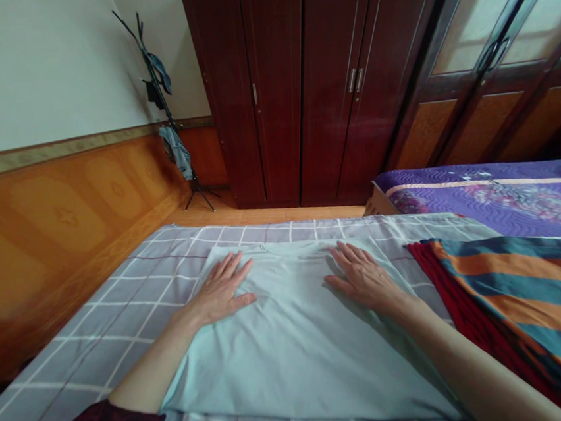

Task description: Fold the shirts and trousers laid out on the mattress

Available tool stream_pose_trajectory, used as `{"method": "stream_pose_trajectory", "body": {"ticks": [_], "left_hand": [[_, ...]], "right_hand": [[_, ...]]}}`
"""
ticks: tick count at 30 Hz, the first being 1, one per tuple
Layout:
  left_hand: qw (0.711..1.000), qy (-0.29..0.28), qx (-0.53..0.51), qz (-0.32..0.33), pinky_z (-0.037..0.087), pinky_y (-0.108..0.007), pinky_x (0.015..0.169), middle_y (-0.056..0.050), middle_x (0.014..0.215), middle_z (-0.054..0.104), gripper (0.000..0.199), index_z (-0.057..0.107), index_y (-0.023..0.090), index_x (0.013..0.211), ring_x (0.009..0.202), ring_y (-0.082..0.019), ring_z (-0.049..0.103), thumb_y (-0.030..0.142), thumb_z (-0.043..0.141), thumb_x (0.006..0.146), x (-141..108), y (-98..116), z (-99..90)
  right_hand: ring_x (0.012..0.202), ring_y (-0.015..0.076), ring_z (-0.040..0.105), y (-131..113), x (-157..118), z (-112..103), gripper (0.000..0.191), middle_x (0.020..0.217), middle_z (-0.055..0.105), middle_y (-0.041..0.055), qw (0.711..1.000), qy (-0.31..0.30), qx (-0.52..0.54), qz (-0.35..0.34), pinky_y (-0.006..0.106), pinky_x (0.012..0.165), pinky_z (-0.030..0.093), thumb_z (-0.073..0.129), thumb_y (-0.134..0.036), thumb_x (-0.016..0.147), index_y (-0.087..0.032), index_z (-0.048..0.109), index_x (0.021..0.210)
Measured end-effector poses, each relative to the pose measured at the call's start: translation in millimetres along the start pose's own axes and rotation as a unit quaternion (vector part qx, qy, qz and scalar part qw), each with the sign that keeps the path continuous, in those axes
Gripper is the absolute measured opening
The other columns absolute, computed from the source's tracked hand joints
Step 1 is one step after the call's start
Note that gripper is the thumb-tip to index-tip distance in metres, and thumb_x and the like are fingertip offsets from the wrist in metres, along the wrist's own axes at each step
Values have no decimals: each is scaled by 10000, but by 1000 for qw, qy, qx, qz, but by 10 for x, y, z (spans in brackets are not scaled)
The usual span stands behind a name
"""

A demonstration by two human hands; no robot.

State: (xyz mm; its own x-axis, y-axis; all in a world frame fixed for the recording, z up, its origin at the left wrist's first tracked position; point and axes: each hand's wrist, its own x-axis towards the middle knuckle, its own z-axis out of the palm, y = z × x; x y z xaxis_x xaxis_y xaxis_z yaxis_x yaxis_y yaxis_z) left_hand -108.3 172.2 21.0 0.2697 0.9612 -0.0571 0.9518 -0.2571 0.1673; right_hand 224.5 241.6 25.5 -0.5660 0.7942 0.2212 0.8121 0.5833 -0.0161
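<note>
A pale mint-green cloth garment [293, 341] lies spread on a bed with a grey checked sheet [121, 305]. My left hand [221, 290] rests palm down on its upper left part, fingers spread. On the upper right part is my right hand [363, 276], also palm down with the fingers apart. Neither hand grips anything. Small wrinkles run across the fabric between the hands, and its lower edge lies towards me.
Striped orange and teal cloth [526, 292] lies over dark red cloth [432, 268] at the right. Behind are a purple-covered bed [498, 199], a dark red wardrobe [279, 144] and a coat stand [156, 83] with items hanging.
</note>
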Motion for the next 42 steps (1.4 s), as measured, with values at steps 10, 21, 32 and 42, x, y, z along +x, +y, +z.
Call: {"method": "stream_pose_trajectory", "body": {"ticks": [10, 21, 32, 42], "left_hand": [[999, -35, -2, -9, 91, -550, 1110, -110, 1555, 86, 810, 210, 245, 1477, 1415, -356, 7, 717, 341, 831, -2, 25, -67], [990, -131, -16, 41, 129, -539, 1116, -100, 1558, 25, 921, 163, 298, 1479, 1417, -339, 4, 717, 520, 740, -120, 412, -221], [991, -132, -35, 13, 38, -511, 1136, -120, 1552, -23, 1136, 108, 208, 1490, 1416, -313, -67, 786, 561, 624, -87, 122, -264], [996, -82, -29, -17, 103, -513, 1138, -81, 1548, 125, 809, 235, 284, 1462, 1422, -285, 57, 552, 603, 793, -954, 340, -201]], "right_hand": [[1340, 344, 293, -17, -28, 114, 637, 1463, 342, 168, 999, -22, 7, -37, 515, 1047, 295, 383, -575, 908, -171, 410, 1399], [1379, 357, 196, -106, -78, 69, 711, 1509, 248, 146, 994, -76, 32, -74, 519, 1083, 247, 331, -663, 883, -224, 339, 1442], [1365, 360, 235, -8, -80, 159, 694, 1491, 293, 152, 996, -36, -1, -76, 518, 1062, 286, 371, -643, 879, -223, 363, 1432], [1353, 358, 265, 46, -81, 266, 669, 1476, 325, 148, 995, 7, -15, -95, 516, 1046, 307, 386, -625, 883, -226, 384, 1420]]}}
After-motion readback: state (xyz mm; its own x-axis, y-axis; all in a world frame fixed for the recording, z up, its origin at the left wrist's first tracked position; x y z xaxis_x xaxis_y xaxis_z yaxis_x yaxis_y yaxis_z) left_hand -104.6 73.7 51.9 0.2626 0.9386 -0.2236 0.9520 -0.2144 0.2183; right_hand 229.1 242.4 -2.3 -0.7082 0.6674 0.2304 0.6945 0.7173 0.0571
